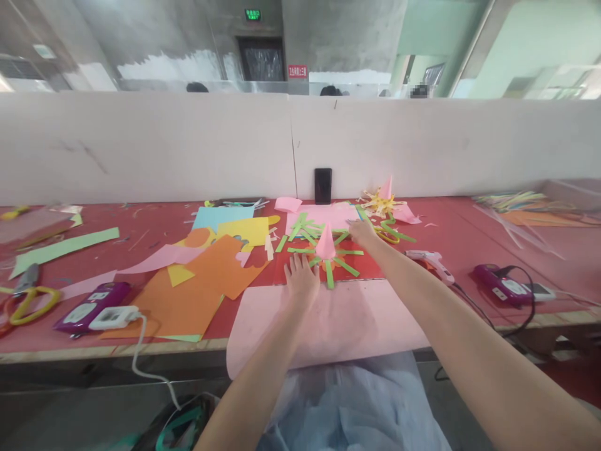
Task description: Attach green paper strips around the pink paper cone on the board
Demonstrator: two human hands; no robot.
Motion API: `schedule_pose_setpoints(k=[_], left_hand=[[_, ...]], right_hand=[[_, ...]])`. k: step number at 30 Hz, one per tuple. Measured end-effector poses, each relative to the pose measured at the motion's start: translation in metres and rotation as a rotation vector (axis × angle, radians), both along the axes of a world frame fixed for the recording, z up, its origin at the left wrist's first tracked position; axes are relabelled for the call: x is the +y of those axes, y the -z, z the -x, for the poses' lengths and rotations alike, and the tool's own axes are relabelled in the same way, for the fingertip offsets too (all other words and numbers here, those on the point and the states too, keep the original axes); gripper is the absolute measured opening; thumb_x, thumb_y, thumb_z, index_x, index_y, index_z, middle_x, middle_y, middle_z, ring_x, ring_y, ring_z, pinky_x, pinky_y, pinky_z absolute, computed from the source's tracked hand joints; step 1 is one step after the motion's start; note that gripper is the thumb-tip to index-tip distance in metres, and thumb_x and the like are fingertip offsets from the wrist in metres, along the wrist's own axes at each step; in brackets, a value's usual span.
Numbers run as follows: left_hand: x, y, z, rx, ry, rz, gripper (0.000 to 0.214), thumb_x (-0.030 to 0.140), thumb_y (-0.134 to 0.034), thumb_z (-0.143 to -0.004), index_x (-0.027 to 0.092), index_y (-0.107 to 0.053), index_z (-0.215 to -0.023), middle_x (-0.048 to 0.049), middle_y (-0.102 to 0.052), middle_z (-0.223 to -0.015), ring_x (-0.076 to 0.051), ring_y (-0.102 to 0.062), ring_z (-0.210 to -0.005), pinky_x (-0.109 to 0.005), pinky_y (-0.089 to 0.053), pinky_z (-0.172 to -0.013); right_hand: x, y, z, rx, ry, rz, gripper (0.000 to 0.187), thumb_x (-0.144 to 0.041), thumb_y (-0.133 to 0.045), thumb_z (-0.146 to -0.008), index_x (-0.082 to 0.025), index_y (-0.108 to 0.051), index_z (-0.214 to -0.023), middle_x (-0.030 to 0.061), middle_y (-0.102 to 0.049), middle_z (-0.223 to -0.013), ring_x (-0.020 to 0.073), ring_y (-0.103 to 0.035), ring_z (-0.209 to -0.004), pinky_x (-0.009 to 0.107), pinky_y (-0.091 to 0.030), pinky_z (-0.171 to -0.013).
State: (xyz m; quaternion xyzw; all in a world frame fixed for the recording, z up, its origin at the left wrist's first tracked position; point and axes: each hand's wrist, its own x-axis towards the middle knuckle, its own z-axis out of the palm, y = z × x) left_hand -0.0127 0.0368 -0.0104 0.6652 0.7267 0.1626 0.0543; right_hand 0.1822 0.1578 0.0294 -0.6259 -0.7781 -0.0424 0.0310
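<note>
- Viewing from the head camera, the left hand point(300, 279) lies palm down with fingers spread and grips nothing; its fingertips rest at the near edge of the red sheet point(370, 270), its heel on the large pink sheet point(328, 329)
- The right hand point(362, 232) is stretched out further and to the right of the left hand, knuckles up, on or just over the pale pink paper point(328, 216); whether its fingers pinch anything cannot be determined
- The pink paper cone point(325, 243) stands upright, point up, just beyond the left fingertips and just left of the right hand
- Green strips point(347, 267) fan out flat from the cone base over the red sheet, between the two hands
- Progress, as judged: the cone is formed and placed, and several strips are laid out as rays around it; whether any are bonded cannot be seen
- Outstanding, as judged: more loose green strips point(299, 227) lie in a heap beyond the left hand, and the fan looks uneven
- A glue gun point(429, 259) lies right of the right forearm, untouched
- A yellow paper star point(380, 202) lies beyond the right hand, near the partition point(141, 147)
- Orange paper point(197, 294) and scissors point(28, 302) lie well to the left of the left hand
- Hidden or unclear: right fingertips, the cone base behind the left fingers, and the near table edge under the pink sheet; both forearms are cut off by the frame
</note>
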Motion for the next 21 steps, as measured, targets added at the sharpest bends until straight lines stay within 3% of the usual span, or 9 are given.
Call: schedule_pose_setpoints(k=[5, 8, 9, 10, 13, 21], left_hand=[[-0.002, -0.006, 0.0, 0.023, -0.002, 0.038, 0.056, 0.036, -0.034, -0.091, 0.008, -0.036, -0.139, -0.0157, -0.029, -0.149, -0.028, -0.024, -0.139, -0.047, -0.018, -0.114], [-0.002, -0.007, 0.0, 0.048, -0.007, 0.056, 0.057, 0.036, -0.033, -0.091, 0.007, -0.035, -0.14, -0.0157, -0.028, -0.149, -0.028, -0.023, -0.139, -0.046, -0.018, -0.114], [-0.001, -0.007, 0.0, 0.052, -0.01, 0.054, 0.057, 0.036, -0.033, -0.091, 0.007, -0.035, -0.14, -0.0156, -0.029, -0.149, -0.028, -0.023, -0.139, -0.047, -0.019, -0.114], [-0.001, -0.007, 0.0, 0.054, -0.012, 0.047, 0.056, 0.036, -0.033, -0.091, 0.008, -0.036, -0.14, -0.0152, -0.03, -0.148, -0.028, -0.024, -0.138, -0.047, -0.019, -0.113], [-0.001, -0.005, 0.0, 0.051, -0.005, 0.022, 0.054, 0.036, -0.034, -0.091, 0.012, -0.038, -0.139, -0.0145, -0.032, -0.147, -0.028, -0.026, -0.138, -0.048, -0.021, -0.113], [-0.003, -0.007, -0.001, 0.017, -0.006, 0.036, 0.055, 0.035, -0.034, -0.091, 0.009, -0.037, -0.139, -0.0155, -0.029, -0.148, -0.028, -0.023, -0.139, -0.046, -0.017, -0.114]], right_hand=[[-0.002, -0.006, -0.016, 0.169, 0.207, -0.038, 0.021, -0.012, -0.054, -0.08, -0.009, -0.067, -0.096, 0.0164, -0.066, -0.097, 0.0232, -0.06, -0.096, 0.034, -0.044, -0.08], [0.005, -0.009, -0.035, 0.33, 0.325, -0.027, 0.021, -0.028, -0.057, -0.08, -0.012, -0.069, -0.086, 0.009, -0.066, -0.077, 0.0188, -0.063, -0.076, 0.028, -0.046, -0.067], [0.008, -0.009, -0.042, 0.434, 0.352, -0.034, 0.019, -0.029, -0.059, -0.078, -0.013, -0.069, -0.082, 0.0058, -0.065, -0.072, 0.0173, -0.063, -0.073, 0.026, -0.045, -0.064], [0.01, -0.008, -0.047, 0.684, 0.399, -0.051, 0.014, -0.026, -0.065, -0.071, -0.014, -0.069, -0.076, 0.0045, -0.065, -0.068, 0.017, -0.062, -0.071, 0.024, -0.045, -0.062], [0.015, -0.005, -0.058, 0.936, 0.455, -0.086, 0.011, -0.024, -0.063, -0.068, -0.014, -0.068, -0.07, 0.0026, -0.066, -0.066, 0.0137, -0.06, -0.062, 0.022, -0.044, -0.056], [0.007, 0.001, -0.052, 1.209, 0.439, -0.051, 0.027, -0.033, -0.054, -0.075, -0.011, -0.069, -0.083, 0.005, -0.069, -0.07, 0.0062, -0.048, -0.045, 0.017, -0.034, -0.041]])
